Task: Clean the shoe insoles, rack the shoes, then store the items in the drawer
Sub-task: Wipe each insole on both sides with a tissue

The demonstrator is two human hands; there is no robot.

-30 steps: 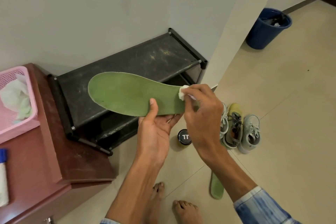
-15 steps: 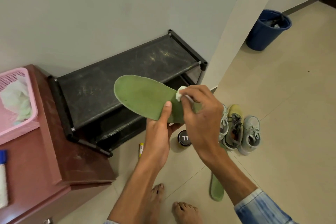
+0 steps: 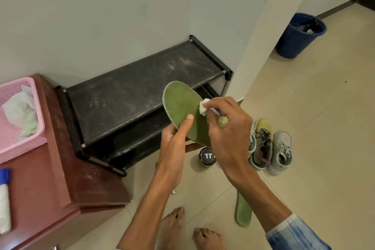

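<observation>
In front of the black two-tier shoe rack (image 3: 132,95), the left hand (image 3: 174,146) grips the flat green foam insole (image 3: 182,111), thumb on top, while the right hand (image 3: 229,136) pinches a small white wad (image 3: 203,107) against it; hard rubbing may flex or dislodge the insole.

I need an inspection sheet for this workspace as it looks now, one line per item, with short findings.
Surface: tiled floor; dusty black shoe rack by the wall.
Job's things: green insole held in the air; second insole and shoes on the floor.
Clutter: black-lidded jar on the floor; pink basket with crumpled cloth on the brown cabinet.
Hands: left hand grips the green insole; right hand pinches a white wad against it.
Cables: nothing seen.
Surroundings: pale wall; blue bin further down the floor.
</observation>
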